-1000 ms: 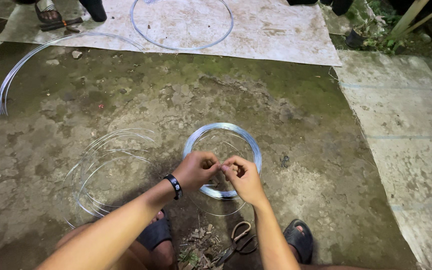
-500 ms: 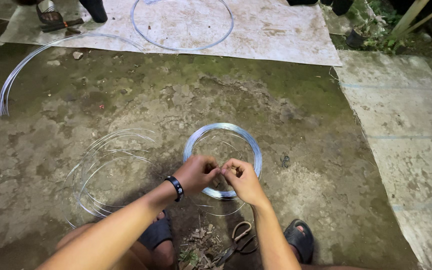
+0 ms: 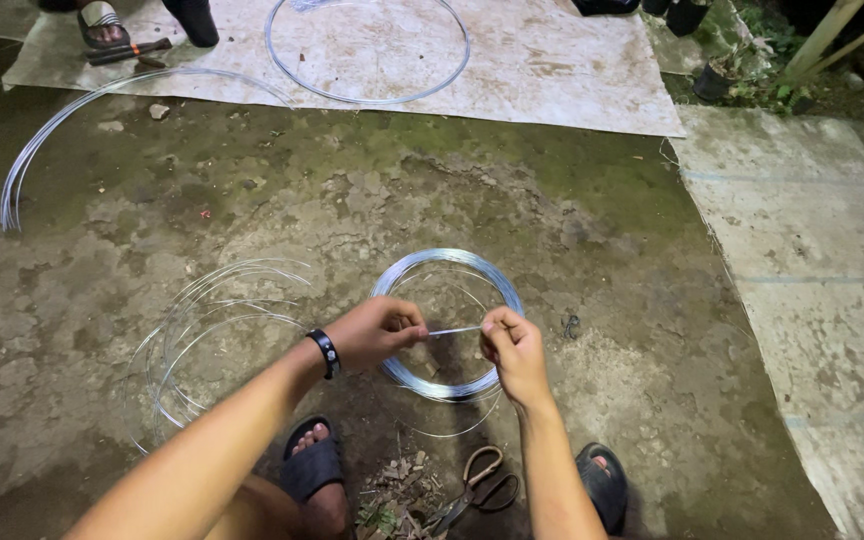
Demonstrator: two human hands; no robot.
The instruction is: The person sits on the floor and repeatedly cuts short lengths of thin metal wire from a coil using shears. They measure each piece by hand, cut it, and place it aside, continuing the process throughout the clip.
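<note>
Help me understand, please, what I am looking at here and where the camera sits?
The camera is worn on a person's head and looks down at their own two bare hands; no machine is involved. The left hand and right hand each pinch an end of a short straight piece of wire, stretched between them. Beneath lies a tight wire coil on the dirt ground, with looser wire loops to the left. Scissors lie between the sandalled feet. Another wire ring rests on a sheet farther off.

Short silver wire piece (image 3: 455, 330), taut, level, above tight wire coil (image 3: 449, 322) on ground
</note>
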